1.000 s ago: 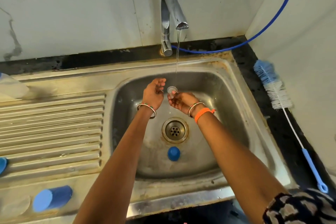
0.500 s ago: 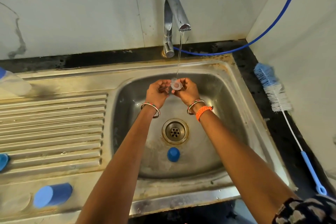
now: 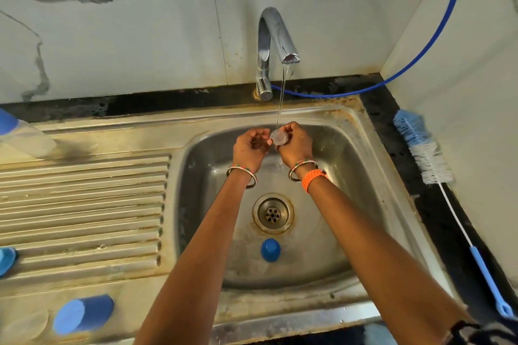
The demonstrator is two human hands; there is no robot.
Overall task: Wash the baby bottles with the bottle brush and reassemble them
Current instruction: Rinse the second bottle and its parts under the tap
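Note:
My right hand (image 3: 294,143) grips a small clear teat (image 3: 279,137) under the thin stream from the tap (image 3: 273,45), over the sink basin (image 3: 350,176). My left hand (image 3: 249,145) is right beside it, fingers curled, one fingertip touching the teat's edge. A blue cap (image 3: 270,250) lies in the basin below the drain (image 3: 273,213). The bottle brush (image 3: 429,157), blue and white bristles with a blue handle, lies on the dark counter at the right. A clear bottle (image 3: 25,137) lies at the far left of the drainboard.
A blue lid (image 3: 82,314) lies on the sink's front left edge beside a clear part (image 3: 23,326). Another blue piece (image 3: 5,260) shows at the left border. A blue hose (image 3: 420,56) runs along the back wall. Ribbed drainboard (image 3: 84,210) fills the left.
Both hands rose and came together under the stream. The left hand, apart and open a second ago, now curls against the teat held by the right hand.

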